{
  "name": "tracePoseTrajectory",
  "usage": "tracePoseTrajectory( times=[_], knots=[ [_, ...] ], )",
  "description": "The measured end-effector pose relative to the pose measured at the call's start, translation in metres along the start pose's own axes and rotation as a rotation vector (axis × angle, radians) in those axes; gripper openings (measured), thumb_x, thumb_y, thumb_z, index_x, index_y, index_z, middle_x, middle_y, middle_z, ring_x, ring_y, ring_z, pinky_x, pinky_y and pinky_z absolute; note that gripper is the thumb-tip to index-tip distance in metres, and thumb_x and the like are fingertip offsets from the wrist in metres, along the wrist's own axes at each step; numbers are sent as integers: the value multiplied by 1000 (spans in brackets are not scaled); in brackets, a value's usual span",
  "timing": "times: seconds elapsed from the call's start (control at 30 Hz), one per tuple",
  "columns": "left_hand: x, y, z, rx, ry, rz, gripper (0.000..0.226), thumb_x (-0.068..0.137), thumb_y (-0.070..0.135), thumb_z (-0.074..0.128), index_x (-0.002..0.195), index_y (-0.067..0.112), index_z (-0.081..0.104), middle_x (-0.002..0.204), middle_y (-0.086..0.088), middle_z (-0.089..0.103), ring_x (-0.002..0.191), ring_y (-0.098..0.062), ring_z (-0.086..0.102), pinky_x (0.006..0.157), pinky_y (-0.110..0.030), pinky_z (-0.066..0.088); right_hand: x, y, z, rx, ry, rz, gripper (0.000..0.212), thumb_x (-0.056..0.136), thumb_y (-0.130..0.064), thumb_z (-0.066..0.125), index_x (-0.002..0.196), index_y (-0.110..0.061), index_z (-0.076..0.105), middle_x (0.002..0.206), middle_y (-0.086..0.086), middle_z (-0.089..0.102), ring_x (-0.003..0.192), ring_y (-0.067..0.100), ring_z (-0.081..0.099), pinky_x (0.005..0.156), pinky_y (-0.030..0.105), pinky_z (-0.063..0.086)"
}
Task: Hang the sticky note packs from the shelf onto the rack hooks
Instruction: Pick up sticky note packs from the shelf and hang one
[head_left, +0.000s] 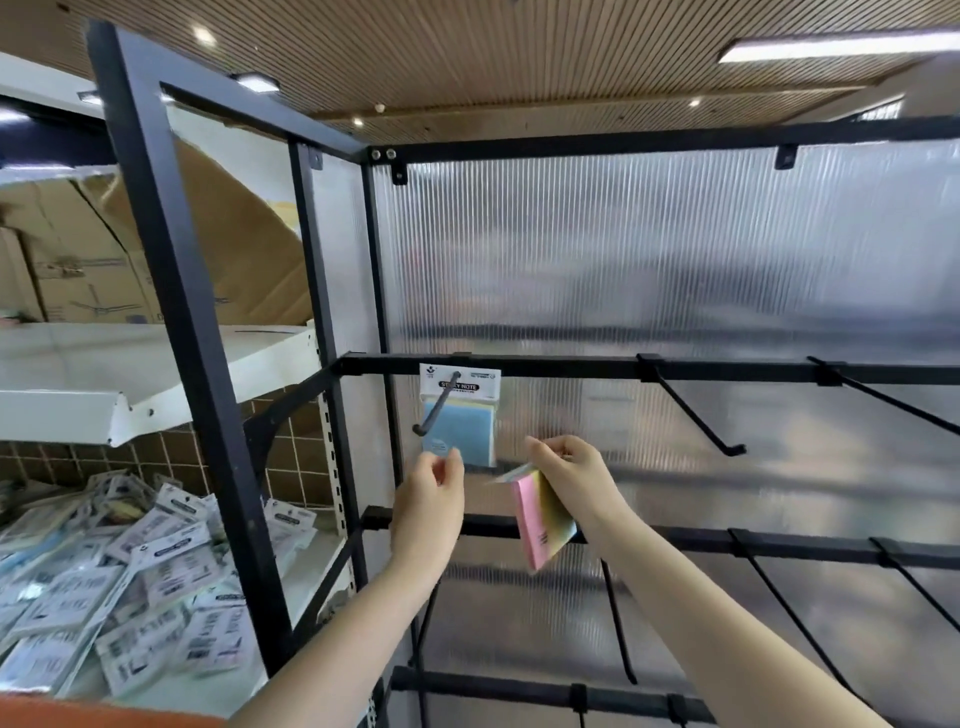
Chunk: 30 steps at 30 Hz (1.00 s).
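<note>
Nearest the camera, two bare forearms were raised toward a black metal rack (519, 370) backed by a ribbed translucent panel (649, 260). At the lower left, a heap of sticky note packs (130, 582) was piled on a white shelf (218, 680), partly cut off by the frame's edge and screened by the rack's black upright (182, 338); their printing was too blurred to be read.

A pink-and-yellow sticky note pack (543, 519) was pinched at its top edge by the right hand (571, 475), its grip closed with fingers curled round the pack, which hung tilted below the hand. The left hand (431, 499) was held just beside it, thumb and fingertips drawn together as if pinching something; whether anything was held there could not be made out.

Just above and between the hands, a blue sticky note pack (460, 421) was hung on the leftmost hook (434, 413) of the upper bar. Bare hooks (691, 410) were seen farther right. Cardboard boxes (78, 270) were stacked on the upper white shelf beyond, under a slatted wooden ceiling (519, 52).
</note>
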<state>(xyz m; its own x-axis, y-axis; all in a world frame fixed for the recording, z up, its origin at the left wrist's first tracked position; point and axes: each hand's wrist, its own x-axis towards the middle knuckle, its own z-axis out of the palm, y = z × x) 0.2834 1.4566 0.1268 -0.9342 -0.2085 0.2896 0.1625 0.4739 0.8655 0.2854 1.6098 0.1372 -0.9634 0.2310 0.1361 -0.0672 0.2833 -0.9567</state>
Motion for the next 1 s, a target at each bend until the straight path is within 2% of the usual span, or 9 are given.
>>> tracePoseTrajectory(
  times=[0.1, 0.2, 0.33, 0.4, 0.53, 0.7, 0.83, 1.0],
  knots=[
    [-28, 16, 0, -115, -225, -64, 50, 96, 51, 40, 87, 8, 64, 78, -4, 65, 71, -16, 61, 60, -27, 44, -18, 0, -13, -7, 20, -56, 21, 93, -30, 60, 101, -11, 64, 77, -4, 63, 54, 0, 57, 49, 6, 39],
    [-54, 32, 0, -321, -376, -89, 34, 90, 45, 56, 93, 13, 67, 84, -2, 72, 73, -12, 67, 57, -20, 52, -40, -1, -26, 110, 45, -74, 10, 92, -22, 62, 101, -19, 62, 88, -2, 67, 59, -3, 62, 53, 7, 44],
    [-79, 53, 2, -377, -281, 80, 10, 86, 22, 67, 81, 14, 66, 72, -1, 70, 63, -4, 64, 53, -10, 45, -74, -3, -44, 169, 68, -94, 21, 91, -19, 62, 112, -20, 61, 101, -3, 67, 87, 12, 67, 75, 22, 53],
    [-89, 65, 3, -344, -236, 160, 9, 86, 17, 68, 77, 15, 66, 69, 2, 69, 58, 2, 61, 50, -7, 41, -90, -4, -57, 204, 49, -102, 16, 92, -18, 62, 108, -15, 64, 95, -1, 70, 85, 14, 67, 74, 27, 54],
    [-108, 82, 9, -276, -197, 273, 13, 85, 21, 69, 73, 22, 64, 68, 9, 67, 61, 1, 60, 53, -7, 39, -117, -5, -86, 247, -1, -151, 9, 92, -21, 62, 90, -16, 68, 80, 1, 72, 73, 11, 64, 64, 23, 48],
    [-121, 101, 11, -331, -209, 373, 9, 84, 27, 69, 75, 26, 65, 70, 11, 67, 69, -3, 63, 58, -8, 42, -140, -12, -110, 290, 21, -242, 13, 88, -29, 64, 84, -17, 68, 79, 2, 71, 67, 3, 61, 56, 13, 43],
    [-121, 114, 15, -451, -273, 396, 4, 85, 25, 68, 82, 28, 67, 78, 10, 70, 73, -4, 66, 62, -12, 49, -142, -22, -123, 339, 95, -279, 16, 80, -39, 64, 79, -23, 67, 78, 5, 69, 67, 9, 61, 61, 21, 48],
    [-111, 117, 22, -487, -301, 434, 9, 86, 27, 67, 89, 36, 65, 84, 11, 71, 80, -4, 67, 71, -19, 53, -130, -24, -131, 357, 175, -258, 12, 88, -29, 64, 80, -21, 67, 84, 13, 69, 74, 20, 61, 72, 40, 48]
  ],
)
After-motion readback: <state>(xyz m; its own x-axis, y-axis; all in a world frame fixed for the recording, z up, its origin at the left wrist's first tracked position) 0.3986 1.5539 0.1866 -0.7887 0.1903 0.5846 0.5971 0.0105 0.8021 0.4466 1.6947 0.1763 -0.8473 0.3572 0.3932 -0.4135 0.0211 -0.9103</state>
